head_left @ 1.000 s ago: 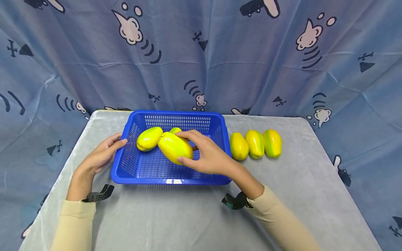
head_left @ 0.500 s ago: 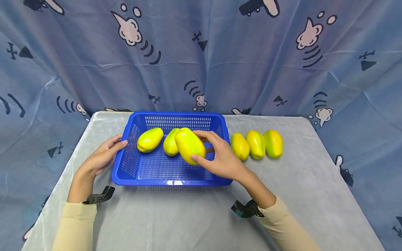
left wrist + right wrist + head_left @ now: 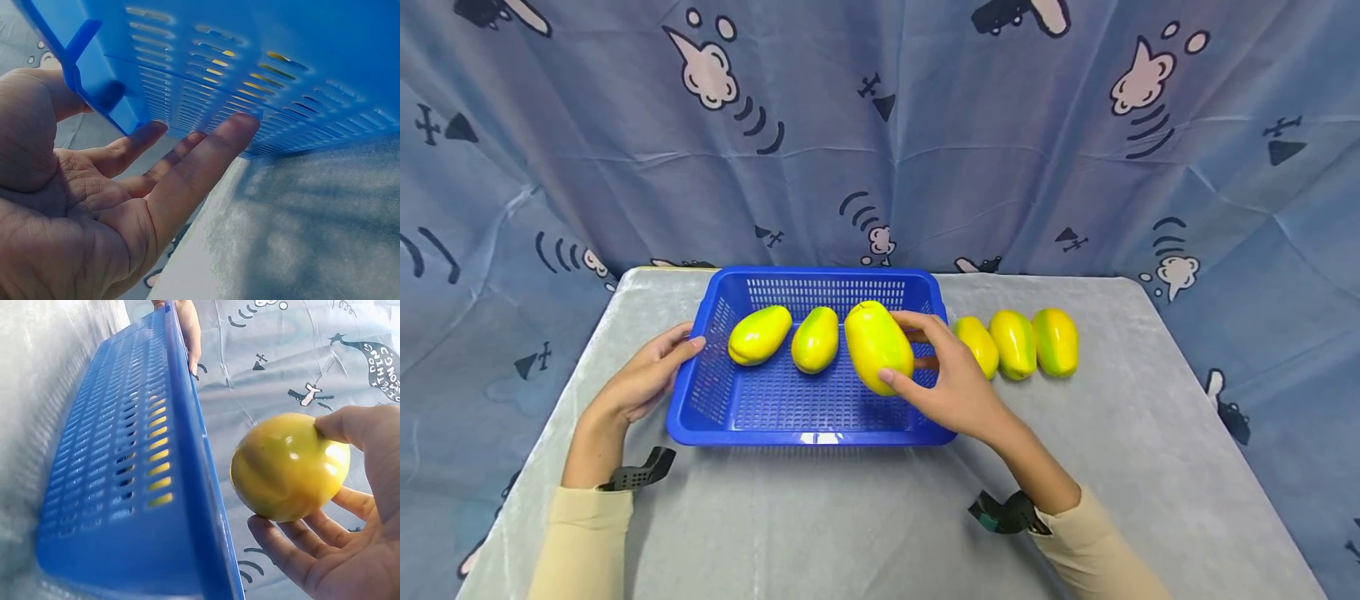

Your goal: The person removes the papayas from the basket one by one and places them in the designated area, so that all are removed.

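A blue plastic basket point(image 3: 820, 437) with slotted walls stands on the table. My left hand point(image 3: 651, 375) holds its left side, thumb over the rim and fingers against the outer wall, as the left wrist view shows. With thumb and fingertips, my right hand point(image 3: 951, 379) grips a yellow-green papaya point(image 3: 878, 346) over the basket's right half. In the right wrist view this papaya point(image 3: 287, 469) hangs above the rim. Two more papayas lie inside, one at the left point(image 3: 760, 335) and one near the middle point(image 3: 816, 340).
Outside the basket's right wall several papayas stand in a row: one point(image 3: 979, 343) partly behind my right hand, another point(image 3: 1013, 344) beside it, then the outermost point(image 3: 1056, 342). A pale cloth covers the table point(image 3: 820, 525). Behind it hangs a blue patterned curtain point(image 3: 970, 167).
My right hand has carried its papaya rightward over the basket and turned it more upright, uncovering the middle papaya. My left hand stays at the basket's left rim.
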Demonstrator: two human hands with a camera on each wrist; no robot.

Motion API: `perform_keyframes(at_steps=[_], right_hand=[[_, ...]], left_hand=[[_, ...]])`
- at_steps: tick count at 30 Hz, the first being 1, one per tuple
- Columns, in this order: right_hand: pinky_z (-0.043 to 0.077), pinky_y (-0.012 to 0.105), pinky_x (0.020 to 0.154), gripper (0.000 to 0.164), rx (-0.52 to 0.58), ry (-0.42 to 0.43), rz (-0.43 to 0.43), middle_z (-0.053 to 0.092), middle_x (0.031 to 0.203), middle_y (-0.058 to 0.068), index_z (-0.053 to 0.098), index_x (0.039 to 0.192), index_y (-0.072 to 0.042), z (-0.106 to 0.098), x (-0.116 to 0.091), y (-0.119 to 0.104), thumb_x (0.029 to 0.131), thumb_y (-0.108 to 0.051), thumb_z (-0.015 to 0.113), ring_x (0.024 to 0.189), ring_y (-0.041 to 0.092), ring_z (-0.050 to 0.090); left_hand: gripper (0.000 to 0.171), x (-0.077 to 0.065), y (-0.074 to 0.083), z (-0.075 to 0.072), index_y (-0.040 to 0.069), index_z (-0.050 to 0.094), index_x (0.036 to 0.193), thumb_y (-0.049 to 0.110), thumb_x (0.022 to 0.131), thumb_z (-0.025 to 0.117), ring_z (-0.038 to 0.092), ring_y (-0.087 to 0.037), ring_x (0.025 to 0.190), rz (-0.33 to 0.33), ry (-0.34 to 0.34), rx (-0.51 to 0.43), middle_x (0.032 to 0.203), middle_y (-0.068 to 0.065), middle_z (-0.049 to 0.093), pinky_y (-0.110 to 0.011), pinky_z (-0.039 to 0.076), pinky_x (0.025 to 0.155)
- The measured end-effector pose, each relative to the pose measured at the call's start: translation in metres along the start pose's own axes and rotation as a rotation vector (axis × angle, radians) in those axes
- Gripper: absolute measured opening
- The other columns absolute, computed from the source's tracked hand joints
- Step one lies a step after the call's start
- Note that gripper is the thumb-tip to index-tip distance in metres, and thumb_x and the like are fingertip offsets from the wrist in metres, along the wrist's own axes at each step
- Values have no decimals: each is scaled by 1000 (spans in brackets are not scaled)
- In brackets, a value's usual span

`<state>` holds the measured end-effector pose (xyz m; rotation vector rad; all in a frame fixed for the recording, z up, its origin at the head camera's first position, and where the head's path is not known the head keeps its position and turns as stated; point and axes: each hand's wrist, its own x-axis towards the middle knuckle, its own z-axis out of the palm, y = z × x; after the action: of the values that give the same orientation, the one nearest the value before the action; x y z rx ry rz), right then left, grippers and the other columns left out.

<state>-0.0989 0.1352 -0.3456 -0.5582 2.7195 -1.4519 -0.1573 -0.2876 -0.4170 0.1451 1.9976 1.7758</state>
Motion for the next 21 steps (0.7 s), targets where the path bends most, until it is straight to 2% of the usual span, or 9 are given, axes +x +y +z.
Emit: perform_keyframes(at_steps=[5, 7, 9, 15, 21], right_hand=[[63, 49, 99, 68, 5, 52, 49, 57, 149, 7, 48, 155, -19, -9, -9, 4, 95, -26, 80, 130, 28, 62], [63, 48, 99, 68, 6, 74, 72, 56, 150, 8, 48, 155, -19, -12, -13, 8, 96, -26, 80, 130, 30, 62], [63, 43, 100, 67, 8, 98, 90, 56, 152, 8, 47, 155, -19, -14, -18, 12, 96, -25, 78, 131, 31, 62], [54, 13, 96, 64, 42, 166, 110, 54, 155, 8, 48, 156, -16, -19, -35, 22, 99, -20, 75, 132, 31, 61], [51, 5, 92, 64, -2, 228, 150, 53, 158, 8, 47, 157, -15, -24, -48, 27, 100, -22, 75, 130, 30, 61]], left_hand=[[66, 0, 1, 1, -4, 19, 162, 33, 115, 45, 74, -10, 103, 3, -7, -17, 121, 5, 68, -32, 66, 86], [65, 0, 1, 2, -4, 19, 162, 32, 115, 45, 74, -11, 103, 4, -10, -29, 121, 5, 68, -32, 66, 87], [65, -1, 1, 2, -4, 19, 162, 32, 115, 45, 74, -11, 104, 4, -9, -34, 121, 5, 69, -32, 66, 87], [67, -1, 1, 1, -3, 18, 164, 33, 115, 45, 74, -11, 104, 0, -5, -28, 122, 5, 67, -33, 66, 87], [66, -2, 1, 0, -3, 18, 163, 32, 115, 45, 74, -11, 102, 5, -7, -32, 121, 3, 67, -33, 66, 87]])
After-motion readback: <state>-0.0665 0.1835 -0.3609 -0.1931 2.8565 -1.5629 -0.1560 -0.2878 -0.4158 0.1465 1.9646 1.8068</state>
